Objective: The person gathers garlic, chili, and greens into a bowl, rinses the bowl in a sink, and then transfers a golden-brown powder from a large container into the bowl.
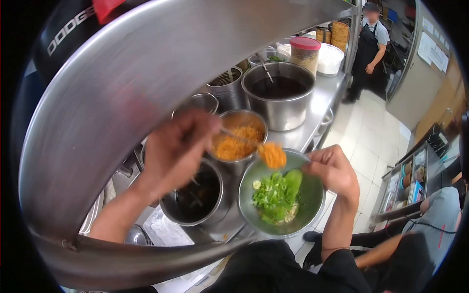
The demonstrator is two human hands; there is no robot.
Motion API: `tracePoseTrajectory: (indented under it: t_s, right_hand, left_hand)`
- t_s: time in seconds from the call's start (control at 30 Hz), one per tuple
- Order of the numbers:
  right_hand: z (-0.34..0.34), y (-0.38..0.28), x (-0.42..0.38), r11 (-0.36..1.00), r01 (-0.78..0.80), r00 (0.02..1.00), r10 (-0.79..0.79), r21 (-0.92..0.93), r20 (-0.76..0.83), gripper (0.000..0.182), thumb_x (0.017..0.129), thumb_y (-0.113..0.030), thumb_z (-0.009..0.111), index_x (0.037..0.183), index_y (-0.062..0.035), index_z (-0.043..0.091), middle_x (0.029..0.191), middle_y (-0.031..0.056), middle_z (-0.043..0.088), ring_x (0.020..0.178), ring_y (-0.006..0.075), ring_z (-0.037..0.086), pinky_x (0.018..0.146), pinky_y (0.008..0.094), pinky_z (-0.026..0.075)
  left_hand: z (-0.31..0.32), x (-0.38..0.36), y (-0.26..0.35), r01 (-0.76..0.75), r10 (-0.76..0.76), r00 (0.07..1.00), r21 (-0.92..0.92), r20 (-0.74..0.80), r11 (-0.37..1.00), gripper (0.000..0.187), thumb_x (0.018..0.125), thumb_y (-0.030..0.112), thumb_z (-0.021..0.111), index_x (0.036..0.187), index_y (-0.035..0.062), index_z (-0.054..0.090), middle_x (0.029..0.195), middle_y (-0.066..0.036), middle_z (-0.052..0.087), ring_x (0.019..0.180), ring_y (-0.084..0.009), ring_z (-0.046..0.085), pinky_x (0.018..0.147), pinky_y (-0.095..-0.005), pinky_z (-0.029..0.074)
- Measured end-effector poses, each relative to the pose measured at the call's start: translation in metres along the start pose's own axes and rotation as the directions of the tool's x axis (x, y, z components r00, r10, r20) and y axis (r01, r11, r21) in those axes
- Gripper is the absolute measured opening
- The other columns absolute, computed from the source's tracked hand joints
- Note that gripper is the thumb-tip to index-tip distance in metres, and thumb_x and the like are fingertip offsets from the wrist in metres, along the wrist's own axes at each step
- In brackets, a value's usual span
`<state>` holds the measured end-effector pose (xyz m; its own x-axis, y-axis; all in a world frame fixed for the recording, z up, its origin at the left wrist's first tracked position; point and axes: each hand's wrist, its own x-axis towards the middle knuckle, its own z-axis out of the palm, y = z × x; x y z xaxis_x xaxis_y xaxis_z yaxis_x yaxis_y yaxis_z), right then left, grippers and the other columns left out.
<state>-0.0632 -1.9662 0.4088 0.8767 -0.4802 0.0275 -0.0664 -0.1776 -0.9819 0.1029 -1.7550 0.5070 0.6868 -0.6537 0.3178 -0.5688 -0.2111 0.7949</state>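
Observation:
My left hand (181, 149), somewhat blurred, is closed round the handle of a spoon (239, 136). The spoon carries a heap of orange shredded food (272, 155) over the upper edge of a metal bowl (248, 215). Pinched between the fingers of my right hand (334, 168) is that bowl's right rim. Inside the bowl lie chopped green onion (268, 198), a green leafy piece (293, 179) and a small pale slice (256, 184). Behind the spoon stands a metal container (264, 128) with more of the orange food.
A pot of dark liquid (288, 110) with a ladle stands behind; another dark-filled pot (216, 202) is nearer. A red-lidded tub (305, 49) is farther back. One person (370, 46) stands in the aisle; another person's grey sleeve (437, 215) shows at lower right.

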Motion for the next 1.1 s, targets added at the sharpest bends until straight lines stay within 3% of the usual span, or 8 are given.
tracePoseTrajectory:
  t_s: [0.03, 0.1, 0.2, 0.37, 0.63, 0.77, 0.93, 1.1]
  right_hand:
    - [0.0, 0.001, 0.0, 1.0, 0.002, 1.0, -0.002, -0.002, 0.002, 0.017, 0.076, -0.004, 0.061, 0.063, 0.0071, 0.06, 0.047, -0.002, 0.041, 0.045, 0.0044, 0.035, 0.041, 0.0263, 0.028]
    - [0.0, -0.001, -0.001, 1.0, 0.003, 1.0, -0.003, -0.007, 0.007, 0.017, 0.076, -0.004, 0.061, 0.063, 0.0071, 0.06, 0.047, -0.0018, 0.041, 0.045, 0.0045, 0.035, 0.042, 0.0264, 0.028]
    - [0.0, -0.003, -0.001, 1.0, 0.0, 1.0, 0.0, -0.025, -0.002, 0.017, 0.076, -0.004, 0.061, 0.063, 0.0069, 0.06, 0.047, -0.0015, 0.042, 0.045, 0.0046, 0.035, 0.041, 0.0266, 0.028]
    - [-0.001, 0.001, 0.0, 1.0, 0.017, 1.0, -0.017, -0.021, 0.014, 0.016, 0.076, -0.004, 0.061, 0.065, 0.007, 0.062, 0.048, -0.0019, 0.044, 0.045, 0.0038, 0.036, 0.041, 0.0256, 0.027]
    - [0.0, -0.006, 0.003, 0.999, -0.034, 0.997, 0.032, 0.03, 0.075, 0.011, 0.075, -0.003, 0.062, 0.072, 0.0063, 0.066, 0.05, -0.0037, 0.047, 0.045, 0.0027, 0.038, 0.041, 0.0241, 0.028]
    - [0.001, -0.004, 0.006, 0.999, -0.006, 0.993, 0.0, 0.048, 0.118, 0.011, 0.076, -0.001, 0.061, 0.074, 0.0077, 0.066, 0.053, -0.0037, 0.049, 0.047, 0.0027, 0.039, 0.042, 0.0233, 0.028]
    - [-0.005, 0.013, 0.014, 0.997, -0.009, 0.978, -0.008, 0.081, 0.208, 0.01, 0.077, 0.001, 0.059, 0.076, 0.0086, 0.066, 0.057, -0.004, 0.051, 0.051, 0.0028, 0.04, 0.045, 0.0227, 0.03]
    - [-0.002, 0.023, 0.022, 0.989, 0.038, 0.95, -0.08, 0.142, 0.301, 0.01, 0.078, 0.003, 0.058, 0.078, 0.009, 0.066, 0.061, -0.0028, 0.054, 0.055, 0.0033, 0.042, 0.048, 0.0225, 0.033]
  left_hand:
    - [0.003, -0.004, -0.008, -0.324, 0.32, 0.946, 0.102, 0.059, 0.941, 0.01, 0.087, 0.009, 0.063, 0.082, 0.0007, 0.063, 0.066, -0.005, 0.06, 0.051, -0.0125, 0.053, 0.045, -0.0247, 0.042]
    - [0.006, -0.006, -0.026, -0.833, 0.796, 0.551, 0.215, 0.249, 0.51, 0.002, 0.083, 0.003, 0.065, 0.084, 0.003, 0.066, 0.068, -0.004, 0.063, 0.053, -0.0147, 0.058, 0.044, -0.0267, 0.046]
    - [0.003, -0.011, -0.023, -0.819, 0.794, 0.57, 0.231, 0.211, 0.526, 0.006, 0.077, 0.001, 0.069, 0.082, 0.0033, 0.067, 0.071, -0.007, 0.064, 0.055, -0.0185, 0.06, 0.048, -0.0283, 0.049]
    - [-0.019, -0.013, -0.002, -0.469, 0.507, 0.862, 0.393, 0.008, 0.791, 0.007, 0.083, 0.005, 0.066, 0.089, 0.0015, 0.069, 0.07, -0.008, 0.065, 0.058, -0.0214, 0.061, 0.052, -0.0317, 0.047]
    - [-0.015, 0.014, -0.016, -0.026, 0.057, 0.997, 0.427, -0.059, 0.904, 0.025, 0.094, 0.024, 0.057, 0.089, 0.0005, 0.065, 0.063, -0.005, 0.058, 0.058, -0.011, 0.052, 0.056, -0.0277, 0.043]
    - [-0.028, 0.023, -0.038, 0.014, -0.065, 0.995, 0.564, 0.07, 0.826, 0.03, 0.095, 0.031, 0.054, 0.09, 0.0032, 0.067, 0.064, -0.007, 0.059, 0.057, -0.0147, 0.054, 0.058, -0.0327, 0.045]
    - [-0.027, -0.003, -0.022, -0.01, 0.229, 0.937, 0.634, -0.265, 0.774, 0.029, 0.094, 0.032, 0.055, 0.091, 0.006, 0.068, 0.07, -0.007, 0.063, 0.063, -0.016, 0.057, 0.062, -0.0355, 0.046]
    - [-0.111, -0.093, -0.047, 0.385, -0.125, 0.792, 0.329, -0.598, 0.862, 0.025, 0.089, 0.026, 0.06, 0.098, 0.0042, 0.068, 0.08, -0.009, 0.064, 0.077, -0.0182, 0.058, 0.072, -0.0293, 0.045]
